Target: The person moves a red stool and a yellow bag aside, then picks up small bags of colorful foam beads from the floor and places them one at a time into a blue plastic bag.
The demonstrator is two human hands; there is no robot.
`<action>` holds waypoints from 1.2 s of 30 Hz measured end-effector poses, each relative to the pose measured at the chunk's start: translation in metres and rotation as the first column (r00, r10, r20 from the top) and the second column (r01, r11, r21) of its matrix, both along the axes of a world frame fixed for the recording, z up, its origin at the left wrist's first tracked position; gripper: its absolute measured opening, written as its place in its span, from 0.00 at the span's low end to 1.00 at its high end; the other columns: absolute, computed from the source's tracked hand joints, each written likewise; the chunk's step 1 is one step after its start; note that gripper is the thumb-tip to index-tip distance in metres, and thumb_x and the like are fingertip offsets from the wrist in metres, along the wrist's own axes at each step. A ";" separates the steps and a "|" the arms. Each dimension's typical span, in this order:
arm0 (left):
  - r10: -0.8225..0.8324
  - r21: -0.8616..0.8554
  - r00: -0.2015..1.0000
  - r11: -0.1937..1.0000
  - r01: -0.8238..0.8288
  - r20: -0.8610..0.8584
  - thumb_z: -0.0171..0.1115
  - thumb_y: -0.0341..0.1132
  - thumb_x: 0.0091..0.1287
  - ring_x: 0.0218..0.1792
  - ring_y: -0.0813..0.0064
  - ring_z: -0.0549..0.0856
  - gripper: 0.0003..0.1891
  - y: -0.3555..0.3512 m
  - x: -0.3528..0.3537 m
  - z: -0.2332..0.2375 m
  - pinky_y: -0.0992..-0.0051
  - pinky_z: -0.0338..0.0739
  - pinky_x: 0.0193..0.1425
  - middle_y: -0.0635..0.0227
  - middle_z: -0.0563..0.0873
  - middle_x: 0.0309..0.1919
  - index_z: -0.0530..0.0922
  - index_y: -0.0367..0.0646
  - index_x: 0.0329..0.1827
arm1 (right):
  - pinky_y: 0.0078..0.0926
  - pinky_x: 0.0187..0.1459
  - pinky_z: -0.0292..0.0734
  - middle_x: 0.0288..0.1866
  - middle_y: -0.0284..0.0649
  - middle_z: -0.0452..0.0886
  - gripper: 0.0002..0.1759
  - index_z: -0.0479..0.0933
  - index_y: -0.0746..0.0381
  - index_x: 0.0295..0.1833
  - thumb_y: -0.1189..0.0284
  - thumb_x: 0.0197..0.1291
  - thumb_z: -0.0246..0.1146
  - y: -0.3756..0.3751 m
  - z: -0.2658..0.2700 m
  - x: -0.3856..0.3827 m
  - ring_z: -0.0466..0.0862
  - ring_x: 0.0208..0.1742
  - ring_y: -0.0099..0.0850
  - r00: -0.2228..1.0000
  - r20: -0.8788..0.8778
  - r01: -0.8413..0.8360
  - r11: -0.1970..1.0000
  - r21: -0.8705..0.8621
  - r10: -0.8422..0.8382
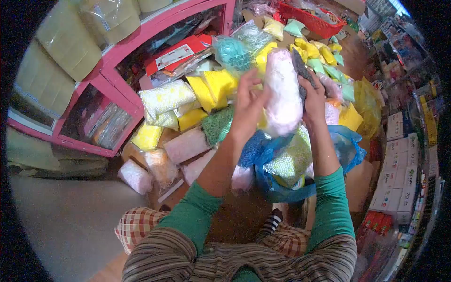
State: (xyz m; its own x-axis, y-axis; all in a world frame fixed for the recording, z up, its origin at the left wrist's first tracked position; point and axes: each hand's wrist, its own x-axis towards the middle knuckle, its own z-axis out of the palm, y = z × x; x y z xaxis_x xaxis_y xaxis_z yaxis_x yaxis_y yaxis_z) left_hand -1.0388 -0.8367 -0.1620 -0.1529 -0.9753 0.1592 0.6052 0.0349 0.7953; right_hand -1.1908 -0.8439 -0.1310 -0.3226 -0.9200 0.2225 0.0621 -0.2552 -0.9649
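I hold a clear plastic pack of pale pink beads (283,94) upright between both hands, above a heap of other packs. My left hand (247,104) grips its left side with fingers spread along it. My right hand (313,94) clasps its right side near the top, together with a small dark grey piece (300,68). Below my hands lies an open blue plastic bag (345,148) holding packs of green and white beads (289,160). Both my sleeves are green.
Yellow (213,87), pink (185,145), white and green bead packs are piled on the floor. A pink glass-fronted cabinet (105,77) stands to the left, a red basket (312,19) at the back, stacked boxes (399,164) on shelves to the right.
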 end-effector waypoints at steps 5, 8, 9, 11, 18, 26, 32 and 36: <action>0.092 0.048 0.989 0.994 -0.098 0.112 0.52 0.40 0.64 0.46 0.71 0.72 0.24 -0.011 -0.011 -0.038 0.74 0.68 0.48 0.61 0.68 0.47 0.59 0.41 0.59 | 0.26 0.58 0.62 0.54 0.45 0.72 0.26 0.67 0.65 0.57 0.79 0.48 0.56 -0.003 -0.034 0.020 0.70 0.57 0.35 0.826 -0.562 -0.055 0.987 -0.152 -0.041; 0.016 0.176 0.968 0.984 0.029 -0.250 0.46 0.46 0.66 0.53 0.71 0.71 0.20 -0.007 -0.004 -0.031 0.73 0.68 0.54 0.61 0.69 0.54 0.67 0.41 0.54 | 0.34 0.64 0.51 0.64 0.49 0.59 0.31 0.64 0.61 0.60 0.77 0.45 0.57 0.010 -0.025 0.036 0.58 0.65 0.45 0.614 -0.789 -0.204 0.961 -0.185 -0.021; 0.016 0.180 0.969 0.983 0.030 -0.245 0.46 0.46 0.66 0.53 0.71 0.71 0.20 -0.012 -0.002 -0.041 0.73 0.68 0.54 0.61 0.69 0.54 0.67 0.41 0.54 | 0.36 0.64 0.51 0.65 0.49 0.57 0.32 0.63 0.61 0.60 0.76 0.43 0.57 0.016 -0.021 0.041 0.57 0.66 0.46 0.550 -0.835 -0.233 0.955 -0.182 -0.024; -0.057 0.215 0.928 0.966 0.145 -0.369 0.46 0.47 0.66 0.46 0.70 0.76 0.21 -0.022 0.008 -0.057 0.71 0.70 0.51 0.63 0.76 0.47 0.66 0.42 0.55 | 0.36 0.64 0.51 0.65 0.48 0.57 0.30 0.63 0.63 0.60 0.76 0.45 0.55 0.029 -0.012 0.052 0.57 0.66 0.45 0.437 -0.899 -0.335 0.927 -0.167 -0.004; 0.053 0.318 0.936 0.946 0.065 -0.348 0.45 0.52 0.64 0.41 0.64 0.79 0.27 -0.061 0.047 -0.075 0.67 0.75 0.44 0.58 0.76 0.46 0.63 0.40 0.58 | 0.44 0.61 0.55 0.63 0.48 0.62 0.28 0.66 0.65 0.56 0.61 0.50 0.51 0.052 -0.033 0.049 0.61 0.64 0.46 0.180 -0.962 -0.701 0.713 0.020 0.204; -0.046 -0.064 0.943 0.995 0.071 0.329 0.57 0.28 0.57 0.43 0.76 0.76 0.17 -0.011 -0.008 -0.027 0.76 0.70 0.48 0.63 0.79 0.42 0.70 0.37 0.50 | 0.29 0.43 0.67 0.43 0.42 0.74 0.16 0.74 0.62 0.46 0.72 0.48 0.57 0.006 0.026 0.013 0.73 0.42 0.34 0.224 -0.935 -0.349 0.873 -0.342 -0.276; -0.274 -0.088 0.926 0.948 0.305 0.259 0.60 0.35 0.57 0.42 0.78 0.76 0.24 0.015 -0.017 0.006 0.78 0.71 0.47 0.63 0.78 0.42 0.66 0.34 0.55 | 0.25 0.47 0.70 0.44 0.43 0.77 0.16 0.74 0.63 0.47 0.70 0.51 0.55 -0.004 0.034 -0.128 0.77 0.44 0.30 0.746 -0.586 0.303 0.945 -0.124 -0.316; -0.270 -0.197 0.917 0.921 0.335 0.295 0.60 0.36 0.58 0.47 0.74 0.73 0.28 0.022 -0.046 0.004 0.77 0.68 0.51 0.58 0.74 0.48 0.60 0.32 0.57 | 0.19 0.35 0.72 0.33 0.37 0.80 0.19 0.75 0.70 0.43 0.67 0.49 0.64 0.051 0.066 -0.165 0.77 0.32 0.22 0.521 -0.792 0.390 0.914 -0.111 -0.319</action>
